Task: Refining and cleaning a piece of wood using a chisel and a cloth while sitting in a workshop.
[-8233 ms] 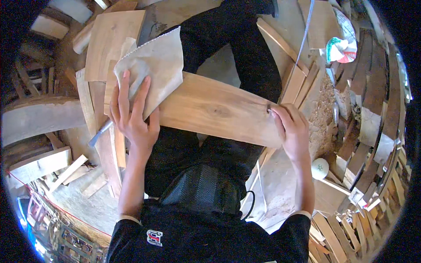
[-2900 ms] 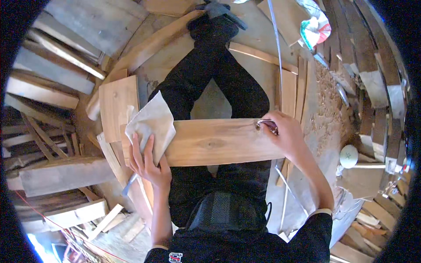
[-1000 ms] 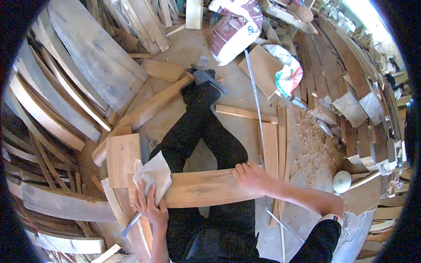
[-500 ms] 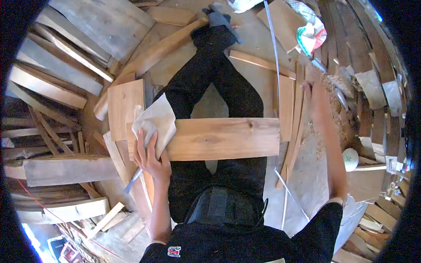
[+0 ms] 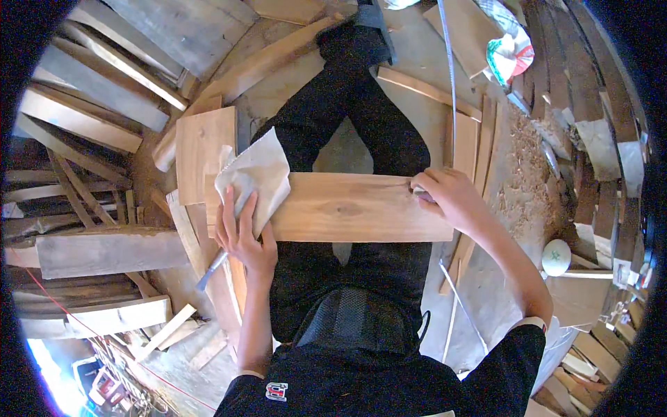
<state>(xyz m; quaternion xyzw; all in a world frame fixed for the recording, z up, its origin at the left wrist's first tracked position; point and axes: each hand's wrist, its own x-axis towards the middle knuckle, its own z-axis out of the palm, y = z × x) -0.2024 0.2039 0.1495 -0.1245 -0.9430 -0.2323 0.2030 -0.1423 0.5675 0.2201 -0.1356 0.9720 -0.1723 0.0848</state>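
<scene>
A flat wooden board (image 5: 333, 208) lies crosswise over my thighs, its grain showing and a dark knot near the right end. My left hand (image 5: 244, 233) rests on its left end with the fingers spread over a crumpled, pale sheet (image 5: 260, 174), which looks like paper or cloth. At the right end, my right hand (image 5: 451, 198) has its fingers closed on a small pale piece (image 5: 420, 190), pressed to the board by the knot. Its kind is mostly hidden by my fingers. Below my left hand sticks out a thin tool (image 5: 211, 272) with a blue end.
Another board (image 5: 207, 154) lies under the left end. Stacked planks (image 5: 111, 250) fill the left side. Wood strips (image 5: 484, 156) and shavings (image 5: 521, 167) lie to the right, near a round white object (image 5: 556, 258). A thin pale strap (image 5: 449, 76) runs down from the top.
My right hand has come in from the right side onto the board's right end, with a small piece in its fingers. My left hand stays on the sheet. The whole view has shifted slightly.
</scene>
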